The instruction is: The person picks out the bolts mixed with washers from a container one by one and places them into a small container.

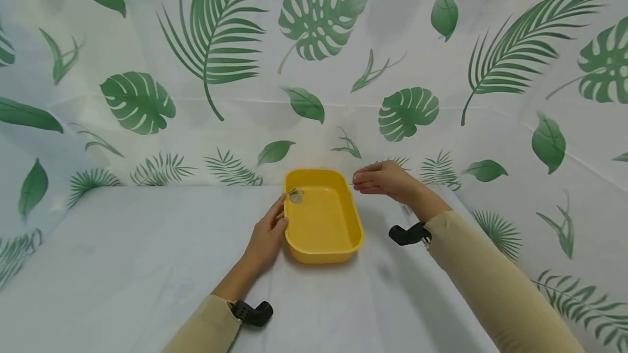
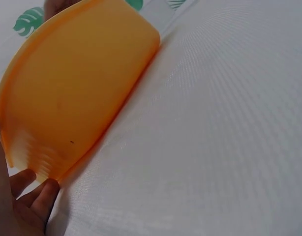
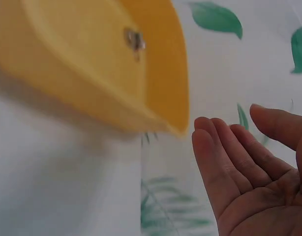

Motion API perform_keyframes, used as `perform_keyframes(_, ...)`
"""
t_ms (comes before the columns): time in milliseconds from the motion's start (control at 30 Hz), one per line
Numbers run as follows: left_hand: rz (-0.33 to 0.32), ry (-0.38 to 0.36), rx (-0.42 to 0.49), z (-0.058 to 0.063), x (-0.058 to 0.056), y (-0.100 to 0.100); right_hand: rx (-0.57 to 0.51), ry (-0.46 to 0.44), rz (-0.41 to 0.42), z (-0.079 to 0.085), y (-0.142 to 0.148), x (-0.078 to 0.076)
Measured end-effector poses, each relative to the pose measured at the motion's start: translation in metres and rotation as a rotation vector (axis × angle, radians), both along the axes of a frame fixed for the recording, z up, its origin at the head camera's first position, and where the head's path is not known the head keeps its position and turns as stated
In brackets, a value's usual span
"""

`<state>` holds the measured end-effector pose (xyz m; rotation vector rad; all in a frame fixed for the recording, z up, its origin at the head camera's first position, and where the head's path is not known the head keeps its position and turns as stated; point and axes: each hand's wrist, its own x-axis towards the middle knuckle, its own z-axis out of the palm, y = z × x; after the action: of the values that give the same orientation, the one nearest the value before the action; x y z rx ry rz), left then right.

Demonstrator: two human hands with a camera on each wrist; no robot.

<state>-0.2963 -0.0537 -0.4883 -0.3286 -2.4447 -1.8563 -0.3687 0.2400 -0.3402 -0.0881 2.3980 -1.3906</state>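
Note:
A yellow rectangular tray (image 1: 324,227) with raised walls and rounded corners stands on the white table. Inside it, by the left wall towards the far end, lies a small shiny metal thing with a round disc (image 1: 296,195). My left hand (image 1: 262,237) rests along the tray's left side, its fingers against the outer wall; the left wrist view shows fingertips (image 2: 48,189) at the tray's lower edge. Off the far right corner hovers my right hand (image 1: 387,180), apart from the rim. Its palm and extended fingers appear in the right wrist view with nothing held.
A white cloth covers the table (image 1: 147,266). Behind it rises a pale curtain (image 1: 338,83) printed with green leaves, which also runs along the right side. Each wrist carries a black band with a camera (image 1: 252,314).

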Motion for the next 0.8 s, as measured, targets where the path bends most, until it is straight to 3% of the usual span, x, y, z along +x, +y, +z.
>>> perform_keyframes(267,-0.001,-0.013,0.01,0.006,0.001,0.0,-0.126,-0.053,0.027,-0.02,-0.058,-0.011)
perform_keyframes(433,-0.015,-0.026,0.038,-0.001,0.002,0.006,-0.156,-0.102,0.002,-0.041,-0.075,-0.018)
perform_keyframes(800,-0.011,-0.006,0.03,0.0,-0.001,-0.001,-0.25,-0.154,-0.034,-0.066,-0.103,-0.037)
